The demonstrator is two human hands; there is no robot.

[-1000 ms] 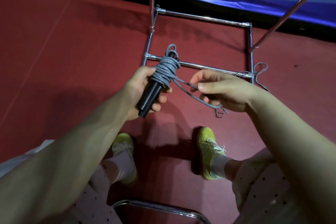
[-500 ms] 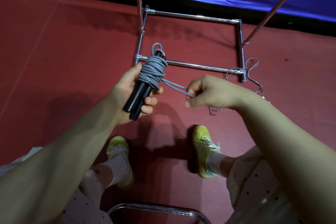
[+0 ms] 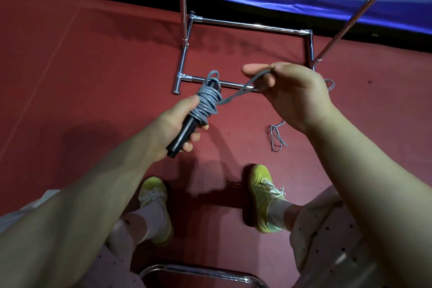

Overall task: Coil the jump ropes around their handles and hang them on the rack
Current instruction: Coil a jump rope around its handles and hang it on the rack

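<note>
While left hand (image 3: 173, 128) grips handles (image 3: 184, 133), right hand (image 3: 289, 93) pinches rope (image 3: 243, 91).

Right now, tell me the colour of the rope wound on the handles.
Grey rope, on black handles; head view.

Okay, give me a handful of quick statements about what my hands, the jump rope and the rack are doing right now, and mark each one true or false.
1. The left hand grips the black handles. True.
2. The grey rope is fully wound, with no loose end. False: a strand runs to the right hand, and a loose tail lies on the floor.
3. The right hand pinches the rope strand. True.
4. The coiled rope already hangs on the rack. False: it is in the hands, in front of the rack's base.
5. The floor is blue. False: it is red.
</note>
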